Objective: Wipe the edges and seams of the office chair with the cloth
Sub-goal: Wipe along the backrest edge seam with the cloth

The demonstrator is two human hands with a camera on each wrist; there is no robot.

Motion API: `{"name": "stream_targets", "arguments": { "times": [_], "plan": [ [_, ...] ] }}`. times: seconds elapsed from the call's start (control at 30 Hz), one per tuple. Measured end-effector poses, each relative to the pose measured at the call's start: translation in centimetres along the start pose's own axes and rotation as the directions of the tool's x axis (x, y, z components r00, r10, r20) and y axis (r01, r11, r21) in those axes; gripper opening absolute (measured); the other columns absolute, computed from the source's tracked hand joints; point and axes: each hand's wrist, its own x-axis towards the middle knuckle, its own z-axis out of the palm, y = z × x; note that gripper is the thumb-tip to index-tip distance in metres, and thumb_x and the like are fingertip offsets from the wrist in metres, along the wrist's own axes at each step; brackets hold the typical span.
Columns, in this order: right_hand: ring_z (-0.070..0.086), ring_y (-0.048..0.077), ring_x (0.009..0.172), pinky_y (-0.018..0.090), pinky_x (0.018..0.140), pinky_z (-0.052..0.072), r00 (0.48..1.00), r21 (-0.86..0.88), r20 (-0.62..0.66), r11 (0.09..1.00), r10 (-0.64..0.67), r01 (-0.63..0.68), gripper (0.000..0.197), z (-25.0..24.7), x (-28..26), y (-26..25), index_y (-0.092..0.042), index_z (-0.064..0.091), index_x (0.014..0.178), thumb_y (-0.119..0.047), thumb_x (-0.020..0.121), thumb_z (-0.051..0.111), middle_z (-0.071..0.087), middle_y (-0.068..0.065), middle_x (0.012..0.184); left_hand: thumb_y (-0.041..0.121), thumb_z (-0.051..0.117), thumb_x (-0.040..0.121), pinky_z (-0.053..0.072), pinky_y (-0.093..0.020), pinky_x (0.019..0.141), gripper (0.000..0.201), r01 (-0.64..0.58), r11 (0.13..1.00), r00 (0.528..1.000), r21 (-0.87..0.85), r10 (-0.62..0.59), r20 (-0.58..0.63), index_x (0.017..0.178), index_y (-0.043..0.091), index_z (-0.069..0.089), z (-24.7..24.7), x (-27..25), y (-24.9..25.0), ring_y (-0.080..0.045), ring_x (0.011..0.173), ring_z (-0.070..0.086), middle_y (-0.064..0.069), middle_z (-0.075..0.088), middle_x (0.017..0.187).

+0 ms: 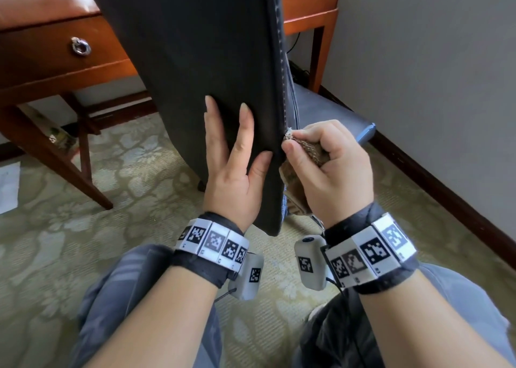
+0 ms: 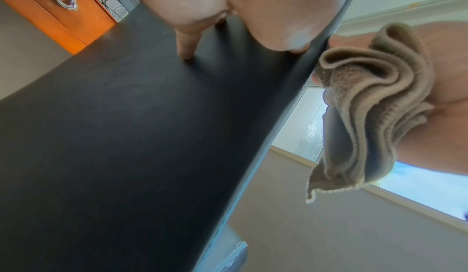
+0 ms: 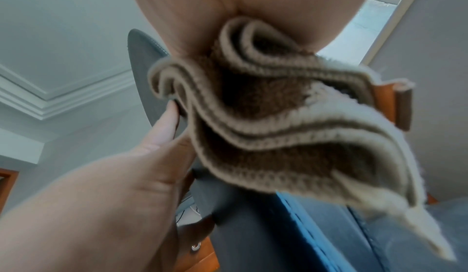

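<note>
The office chair's black backrest (image 1: pixel 195 60) rises in front of me, its stitched seam (image 1: pixel 280 68) running down the right edge. My left hand (image 1: pixel 237 155) lies flat on the back panel (image 2: pixel 126 136) with straight fingers, the thumb near the edge. My right hand (image 1: pixel 326 161) grips a bunched tan cloth (image 1: pixel 307 147) and presses it against the seam just right of the left thumb. In the wrist views the cloth (image 2: pixel 367 106) (image 3: pixel 266 126) hangs in folds from the fist beside the chair edge.
A wooden desk (image 1: pixel 55 60) with a ring-pull drawer (image 1: pixel 80 46) stands to the left, and its far leg (image 1: pixel 318 54) is behind the chair. The grey wall (image 1: pixel 432 74) with its dark baseboard is close on the right. The patterned carpet (image 1: pixel 139 172) and my knees lie below.
</note>
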Motion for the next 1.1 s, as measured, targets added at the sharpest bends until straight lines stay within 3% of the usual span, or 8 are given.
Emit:
{"name": "stream_targets", "arguments": {
  "times": [0.1,0.3,0.5,0.73,0.93,1.1],
  "plan": [
    [0.062,0.004,0.093,0.015,0.083,0.047,1.0,0.008,-0.001,1.0,0.001,-0.001,0.007,0.0,-0.3,0.3,-0.016,0.072,0.097,-0.022,0.093,0.074,0.066,-0.006,0.097,0.022,0.067,0.102,0.024,-0.061,0.125,0.082,-0.022,1.0,1.0,0.014,0.021,0.013,0.16,0.039,0.011,0.4,-0.8,-0.1,-0.039,0.161,0.003,-0.027,-0.005,0.171],
    [0.062,0.003,0.088,0.029,0.079,0.053,0.99,-0.068,0.087,0.992,0.109,-0.104,0.008,0.7,-2.2,2.4,-0.02,0.071,0.096,-0.027,0.093,0.074,0.064,-0.009,0.095,0.025,0.071,0.099,0.025,-0.062,0.123,0.1,-0.049,0.997,0.999,0.059,0.048,0.019,0.161,0.054,-0.001,1.1,-1.6,-0.7,-0.043,0.16,0.005,-0.028,-0.003,0.17],
    [0.064,0.004,0.094,0.015,0.083,0.048,1.0,-0.004,0.006,1.0,0.019,-0.019,0.008,0.0,-1.1,0.8,-0.015,0.073,0.098,-0.023,0.095,0.073,0.067,-0.006,0.099,0.016,0.069,0.1,0.028,-0.063,0.122,0.096,-0.084,0.996,0.995,0.026,0.083,0.047,0.162,0.054,0.006,1.0,-1.8,-1.6,-0.044,0.16,0.005,-0.027,-0.006,0.17],
    [0.062,0.003,0.092,0.02,0.081,0.05,0.995,-0.077,0.045,0.993,0.089,-0.086,0.009,0.6,-1.8,2.0,-0.019,0.072,0.097,-0.027,0.094,0.072,0.066,-0.008,0.098,0.017,0.063,0.101,0.028,-0.064,0.122,0.092,-0.079,0.996,0.996,0.039,0.077,0.052,0.161,0.056,0.006,1.0,-1.7,-1.6,-0.045,0.16,0.006,-0.027,-0.004,0.17],
    [0.061,0.003,0.093,0.01,0.083,0.042,0.999,-0.041,-0.042,0.999,-0.003,0.001,0.009,0.2,-0.9,0.6,-0.014,0.073,0.098,-0.022,0.095,0.073,0.067,-0.005,0.098,0.012,0.063,0.103,0.026,-0.063,0.124,0.091,-0.093,0.995,0.995,0.019,0.092,0.043,0.161,0.056,0.007,1.2,-1.8,-1.7,-0.044,0.16,0.003,-0.016,-0.01,0.17],
    [0.057,-0.002,0.091,0.005,0.08,0.04,0.995,-0.103,0.02,0.99,0.095,-0.092,0.009,0.7,-1.7,1.6,-0.02,0.071,0.099,-0.028,0.095,0.071,0.063,-0.012,0.098,0.016,0.062,0.102,0.025,-0.063,0.124,0.09,-0.066,0.998,0.997,0.016,0.066,0.036,0.16,0.058,0.007,1.4,-1.7,-1.6,-0.044,0.16,0.004,-0.024,-0.005,0.171]
  ]
}}
